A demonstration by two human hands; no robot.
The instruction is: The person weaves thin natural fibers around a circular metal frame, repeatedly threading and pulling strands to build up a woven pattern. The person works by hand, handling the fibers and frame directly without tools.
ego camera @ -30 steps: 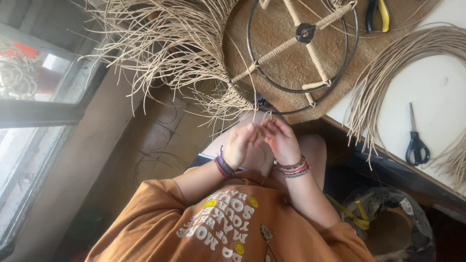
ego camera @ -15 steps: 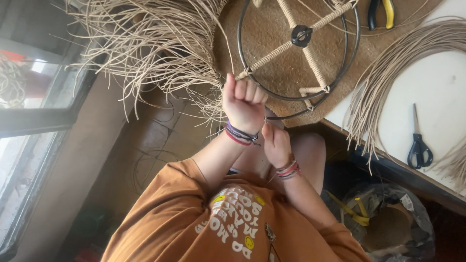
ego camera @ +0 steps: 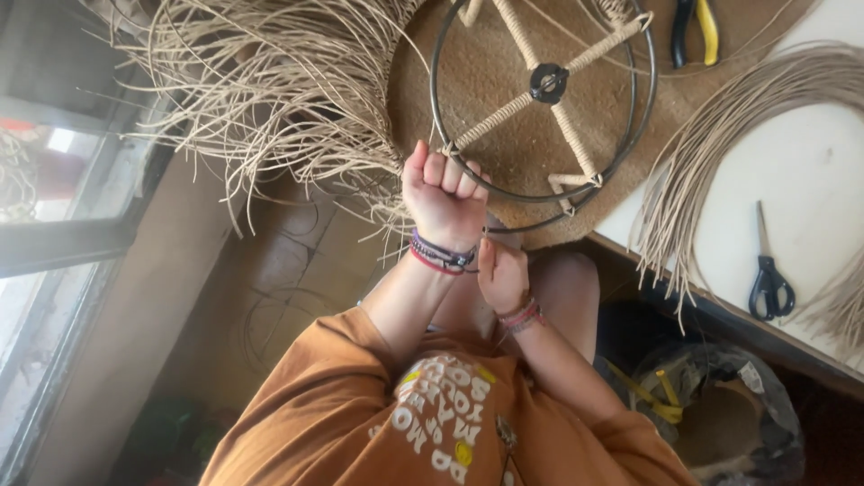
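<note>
1. At the bench edge, the left hand (ego camera: pixel 443 193) is raised in a closed fist just below the lower-left rim of the ring (ego camera: pixel 543 97); it seems to grip thin fibres, though what lies inside the fist cannot be made out.
2. Right hand (ego camera: pixel 500 274) sits lower, just beside the left wrist, fingers drawn together and pointing up toward the ring's bottom edge; whether it pinches a strand cannot be told.
3. Both wrists carry stacked bracelets (ego camera: pixel 441 255), and the arms come out of orange sleeves.
4. That ring is a dark metal hoop with fibre-wrapped spokes meeting at a black hub (ego camera: pixel 548 81); it lies on a round woven mat (ego camera: pixel 486 63) that overhangs the bench edge toward the person.
5. Loose fibres (ego camera: pixel 270 90) fan out from the mat's left side in a thick pale fringe, hanging over the floor and reaching down to the left fist.
6. On the white bench (ego camera: pixel 810 180) to the right, a bundle of long strands (ego camera: pixel 720 135) curves in an arc from the top edge down to the bench edge.
7. Black scissors (ego camera: pixel 769 274) lie closed on the bench, near that bundle and well apart from both hands.
8. Yellow-handled pliers (ego camera: pixel 695 31) rest on the mat at the top, beyond the ring.
9. Below the bench, a plastic bag (ego camera: pixel 720 405) lies near the person's right elbow.
</note>
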